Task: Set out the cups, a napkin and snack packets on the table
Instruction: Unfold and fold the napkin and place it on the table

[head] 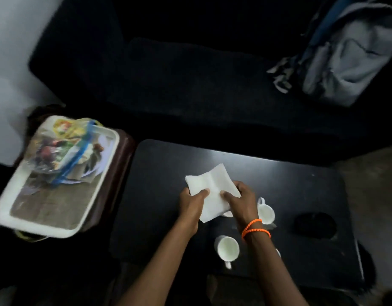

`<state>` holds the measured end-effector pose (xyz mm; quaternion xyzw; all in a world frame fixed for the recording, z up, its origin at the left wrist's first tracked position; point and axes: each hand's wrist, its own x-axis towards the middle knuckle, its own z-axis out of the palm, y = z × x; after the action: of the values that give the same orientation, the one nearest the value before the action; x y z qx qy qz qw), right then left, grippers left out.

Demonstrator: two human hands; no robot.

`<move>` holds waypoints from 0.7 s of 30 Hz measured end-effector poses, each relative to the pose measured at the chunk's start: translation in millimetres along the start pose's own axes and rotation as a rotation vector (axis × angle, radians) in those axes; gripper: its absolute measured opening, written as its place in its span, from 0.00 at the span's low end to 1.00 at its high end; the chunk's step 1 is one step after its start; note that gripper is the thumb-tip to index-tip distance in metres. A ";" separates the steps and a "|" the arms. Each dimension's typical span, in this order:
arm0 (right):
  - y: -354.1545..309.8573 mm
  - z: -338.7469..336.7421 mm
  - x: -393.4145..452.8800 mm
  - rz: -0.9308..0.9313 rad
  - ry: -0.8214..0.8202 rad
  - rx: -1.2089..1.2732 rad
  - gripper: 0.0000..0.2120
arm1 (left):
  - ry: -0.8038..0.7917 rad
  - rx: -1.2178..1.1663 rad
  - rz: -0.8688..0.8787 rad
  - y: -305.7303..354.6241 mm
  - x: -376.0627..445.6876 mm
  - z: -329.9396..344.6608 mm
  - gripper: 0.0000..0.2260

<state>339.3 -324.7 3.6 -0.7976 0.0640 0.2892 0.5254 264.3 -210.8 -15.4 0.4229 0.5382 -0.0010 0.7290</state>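
Note:
A white paper napkin (212, 186) is held just above the black table (159, 195), near its middle. My left hand (191, 202) grips its left edge and my right hand (241, 202) grips its right edge, thumbs on top. Two white cups stand on the table: one (227, 248) near the front between my forearms, another (265, 212) just right of my right wrist. A third white cup is mostly hidden under the napkin and my right hand. Colourful snack packets (64, 149) lie in a clear plastic bag on a white tray (36, 226) to the left.
The tray rests on a brown stool beside the table's left edge. A dark sofa (190, 85) runs behind the table, with a grey backpack (349, 51) on its right end. A dark round recess (315, 225) shows in the table's right part.

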 end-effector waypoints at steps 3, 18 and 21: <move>22.9 -64.4 -4.5 0.078 0.151 0.061 0.10 | -0.076 0.046 -0.039 -23.0 -18.2 57.5 0.07; 118.8 -264.6 -56.3 0.034 0.653 -0.185 0.21 | -0.428 0.687 0.063 -126.6 -91.3 263.5 0.04; 123.3 -288.0 -41.7 0.086 0.612 -0.239 0.20 | -0.393 0.655 0.070 -139.5 -97.3 284.4 0.05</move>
<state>368.3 -639.4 7.7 -0.9000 0.2182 0.0634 0.3720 382.6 -520.3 -6.9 0.6436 0.3446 -0.2289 0.6439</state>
